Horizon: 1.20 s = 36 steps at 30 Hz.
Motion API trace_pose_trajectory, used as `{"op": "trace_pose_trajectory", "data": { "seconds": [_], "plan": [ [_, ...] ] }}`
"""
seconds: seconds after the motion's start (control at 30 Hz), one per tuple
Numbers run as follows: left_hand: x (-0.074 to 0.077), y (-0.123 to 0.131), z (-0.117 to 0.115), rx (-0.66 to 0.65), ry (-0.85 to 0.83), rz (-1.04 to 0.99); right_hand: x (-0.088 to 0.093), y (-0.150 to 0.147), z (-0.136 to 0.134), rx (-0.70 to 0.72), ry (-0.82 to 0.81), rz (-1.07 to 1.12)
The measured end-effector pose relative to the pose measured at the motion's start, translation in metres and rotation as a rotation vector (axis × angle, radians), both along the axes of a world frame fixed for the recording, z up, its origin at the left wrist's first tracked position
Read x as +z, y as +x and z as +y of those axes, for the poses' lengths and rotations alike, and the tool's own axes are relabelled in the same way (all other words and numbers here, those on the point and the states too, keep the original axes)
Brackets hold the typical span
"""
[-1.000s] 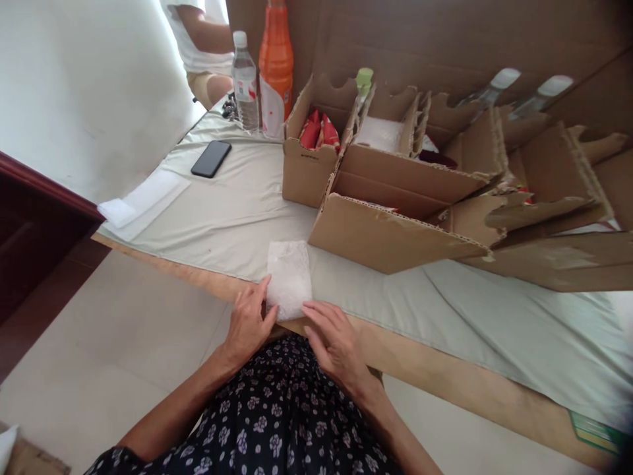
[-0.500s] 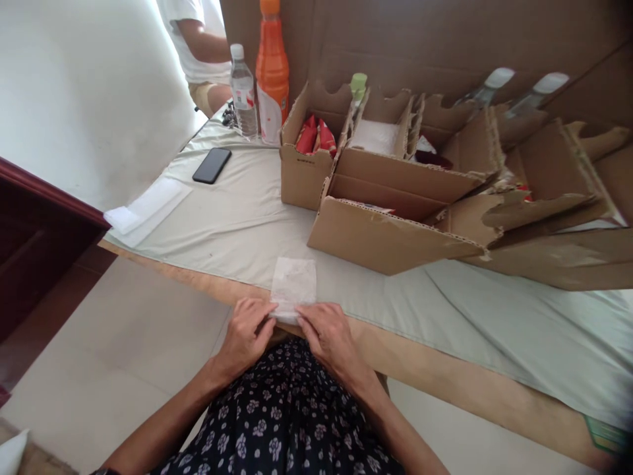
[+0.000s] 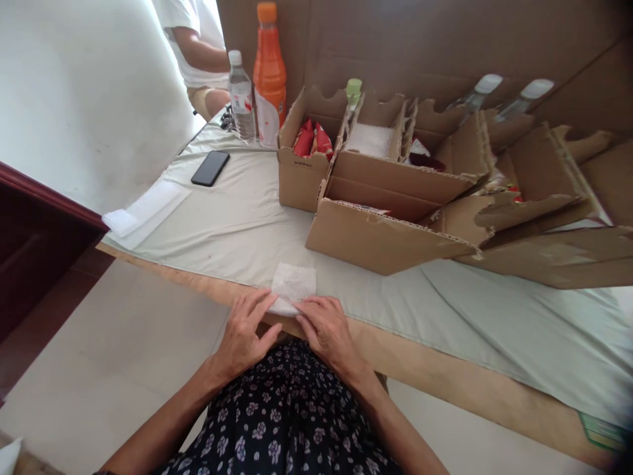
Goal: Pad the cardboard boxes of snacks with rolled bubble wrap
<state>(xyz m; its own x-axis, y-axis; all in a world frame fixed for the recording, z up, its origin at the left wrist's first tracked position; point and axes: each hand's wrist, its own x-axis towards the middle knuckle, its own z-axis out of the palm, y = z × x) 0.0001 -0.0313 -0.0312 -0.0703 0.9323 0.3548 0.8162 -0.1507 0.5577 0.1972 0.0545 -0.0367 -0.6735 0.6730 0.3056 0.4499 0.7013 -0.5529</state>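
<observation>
At the table's front edge lies a small, thin white sheet point(image 3: 295, 280), its near edge folded or rolled; whether it is paper or plastic is unclear. My left hand point(image 3: 247, 328) touches the left end of this fold with its fingertips, thumb spread away and fingers apart. On the right end, my right hand point(image 3: 324, 326) holds the fold, fingers on top and thumb close beneath. The part of the sheet under the fingers is hidden.
Cardboard boxes point(image 3: 390, 241) with red packets point(image 3: 313, 138) stand behind the sheet. A phone point(image 3: 210, 168) and white sheets point(image 3: 146, 214) lie left. An orange bottle point(image 3: 270, 72) and water bottle point(image 3: 241, 99) stand at the back, near another person's arm point(image 3: 200, 53).
My left thumb has moved away from the fold, and the left fingers have spread. The fold has shifted slightly away from me, leaving less flat sheet beyond it. My right hand stays on it.
</observation>
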Motion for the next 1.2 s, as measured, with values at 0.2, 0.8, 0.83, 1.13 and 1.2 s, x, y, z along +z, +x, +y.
{"op": "trace_pose_trajectory", "data": {
  "seconds": [0.2, 0.8, 0.83, 1.13, 1.2],
  "plan": [
    [-0.005, 0.001, 0.017, -0.002, -0.038, -0.058, 0.01, 0.011, -0.007, -0.142, 0.062, 0.009],
    [0.008, 0.032, 0.01, 0.092, -0.376, -1.053, 0.015, 0.002, -0.01, -0.187, -0.462, 0.249],
    [0.009, 0.033, 0.013, 0.087, -0.368, -1.022, 0.018, 0.008, -0.011, -0.203, -0.455, 0.246],
    [0.019, 0.053, 0.025, -0.224, -0.333, -0.591, 0.056, 0.051, 0.001, -0.063, -0.483, 0.088],
    [0.015, 0.055, 0.027, -0.21, -0.3, -0.568, 0.074, 0.063, 0.009, -0.075, -0.372, 0.081]
  ]
}}
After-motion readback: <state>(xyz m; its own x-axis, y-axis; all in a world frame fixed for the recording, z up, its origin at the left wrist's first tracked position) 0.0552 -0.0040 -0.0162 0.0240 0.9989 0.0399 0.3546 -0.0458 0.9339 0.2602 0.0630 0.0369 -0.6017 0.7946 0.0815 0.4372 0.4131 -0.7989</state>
